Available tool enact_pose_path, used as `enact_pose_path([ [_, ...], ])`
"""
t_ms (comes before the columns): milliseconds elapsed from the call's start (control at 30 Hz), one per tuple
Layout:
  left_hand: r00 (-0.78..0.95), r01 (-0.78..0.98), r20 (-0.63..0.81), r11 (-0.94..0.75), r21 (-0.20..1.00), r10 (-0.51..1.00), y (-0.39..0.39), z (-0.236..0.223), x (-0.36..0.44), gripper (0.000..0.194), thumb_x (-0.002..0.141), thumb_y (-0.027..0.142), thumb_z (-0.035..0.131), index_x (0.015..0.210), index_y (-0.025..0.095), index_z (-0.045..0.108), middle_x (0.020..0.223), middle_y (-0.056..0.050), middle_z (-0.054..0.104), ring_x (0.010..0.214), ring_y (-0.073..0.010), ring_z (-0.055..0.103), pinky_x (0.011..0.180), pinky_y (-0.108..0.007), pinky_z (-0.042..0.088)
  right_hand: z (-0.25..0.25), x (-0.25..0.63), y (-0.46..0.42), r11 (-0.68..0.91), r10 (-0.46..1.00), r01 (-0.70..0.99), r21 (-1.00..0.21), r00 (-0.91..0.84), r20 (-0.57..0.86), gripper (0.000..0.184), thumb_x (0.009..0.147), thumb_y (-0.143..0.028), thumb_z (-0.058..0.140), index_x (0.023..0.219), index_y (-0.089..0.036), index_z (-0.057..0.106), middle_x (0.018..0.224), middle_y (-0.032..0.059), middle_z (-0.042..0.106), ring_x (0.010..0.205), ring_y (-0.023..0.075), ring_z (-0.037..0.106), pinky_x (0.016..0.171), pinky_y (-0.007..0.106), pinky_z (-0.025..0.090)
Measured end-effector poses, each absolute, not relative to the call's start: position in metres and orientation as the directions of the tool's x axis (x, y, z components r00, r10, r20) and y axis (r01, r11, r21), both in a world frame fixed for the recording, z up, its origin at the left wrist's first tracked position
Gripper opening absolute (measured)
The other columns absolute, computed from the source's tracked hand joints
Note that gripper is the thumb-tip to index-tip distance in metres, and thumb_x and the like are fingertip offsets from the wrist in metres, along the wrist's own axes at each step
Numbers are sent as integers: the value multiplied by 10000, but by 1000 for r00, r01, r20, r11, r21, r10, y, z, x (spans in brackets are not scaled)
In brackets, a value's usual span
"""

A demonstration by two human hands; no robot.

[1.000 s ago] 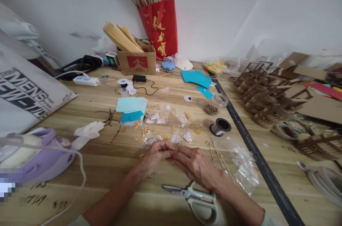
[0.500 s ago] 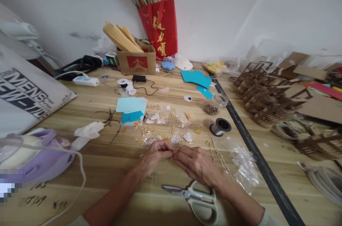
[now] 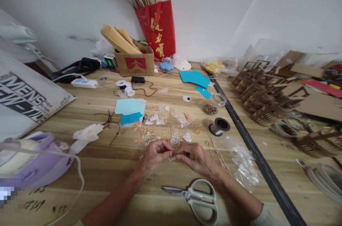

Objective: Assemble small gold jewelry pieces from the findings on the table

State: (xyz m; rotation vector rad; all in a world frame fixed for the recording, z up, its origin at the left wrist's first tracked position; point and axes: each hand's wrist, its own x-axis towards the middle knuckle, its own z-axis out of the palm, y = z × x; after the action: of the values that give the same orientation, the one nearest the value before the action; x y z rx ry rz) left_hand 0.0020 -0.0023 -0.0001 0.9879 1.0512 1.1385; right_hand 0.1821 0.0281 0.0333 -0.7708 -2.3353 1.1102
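My left hand [image 3: 158, 154] and my right hand [image 3: 192, 156] meet over the middle of the table, fingertips pinched close together. What they hold between them is too small to make out. Small silvery pieces [image 3: 171, 159] show just under the fingertips. Right beyond my hands lie little piles of silver beads [image 3: 175, 139] and gold findings [image 3: 146, 132], some in clear bags. Scissors [image 3: 191, 194] with pale handles rest in front of me, below my right hand. A gold and silver chain [image 3: 219, 154] lies to the right of that hand.
A wire spool [image 3: 219, 126] and a jar of beads [image 3: 212, 107] stand to the right, near a dark strip [image 3: 248, 140]. Clear plastic bags [image 3: 244, 167] lie beside the chain. On the left are a purple iron [image 3: 50, 162] and blue paper [image 3: 130, 106]. Brown baskets [image 3: 263, 94] are stacked at right.
My right hand has turned a little and its fingers have lifted, so more of the fingertips shows. My left hand stays almost in place. The view has shifted slightly.
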Motion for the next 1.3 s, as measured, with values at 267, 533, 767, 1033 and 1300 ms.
enact_pose_path([
  [267, 82, -78, 37, -31, 996, 996, -4, -2, 4, 84, 658, 148, 661, 615, 135, 590, 642, -17, 609, 619, -124, 564, 589, -225, 439, 22, 178, 32, 184, 760, 301, -936, -648, -59, 227, 862, -338, 498, 815, -139, 598, 582, -28, 488, 512, 85, 424, 468, 192, 310],
  [533, 66, 156, 319, -326, 933, 945, -10, -2, 10, 121, 701, 45, 578, 644, 151, 579, 676, -33, 606, 650, -146, 584, 599, -246, 467, 12, 173, 31, -135, 758, 78, -988, -634, -154, 264, 760, -384, 623, 815, -130, 574, 575, -24, 543, 483, 79, 494, 465, 190, 399],
  [767, 83, 340, 581, -571, 747, 810, -11, -2, 12, 179, 715, -2, 534, 647, 160, 567, 666, -40, 605, 646, -145, 582, 588, -240, 460, 8, 173, 33, -177, 737, 39, -984, -657, -158, 265, 715, -376, 670, 796, -130, 613, 608, -20, 562, 483, 69, 505, 456, 181, 418],
  [1033, 91, 383, 563, -551, 741, 821, -12, -1, 12, 184, 736, 25, 520, 653, 180, 574, 689, -48, 604, 667, -157, 587, 595, -250, 462, 4, 174, 33, -171, 725, 63, -983, -667, -169, 257, 727, -379, 656, 780, -130, 619, 606, -18, 577, 476, 62, 497, 461, 178, 421],
  [1300, 60, 347, 512, -499, 794, 857, -12, -2, 11, 168, 728, 43, 535, 653, 184, 587, 696, -50, 605, 675, -164, 588, 603, -259, 457, 12, 170, 28, -116, 770, 62, -991, -625, -129, 272, 753, -403, 624, 755, -135, 576, 554, -37, 531, 470, 69, 481, 459, 185, 402],
])
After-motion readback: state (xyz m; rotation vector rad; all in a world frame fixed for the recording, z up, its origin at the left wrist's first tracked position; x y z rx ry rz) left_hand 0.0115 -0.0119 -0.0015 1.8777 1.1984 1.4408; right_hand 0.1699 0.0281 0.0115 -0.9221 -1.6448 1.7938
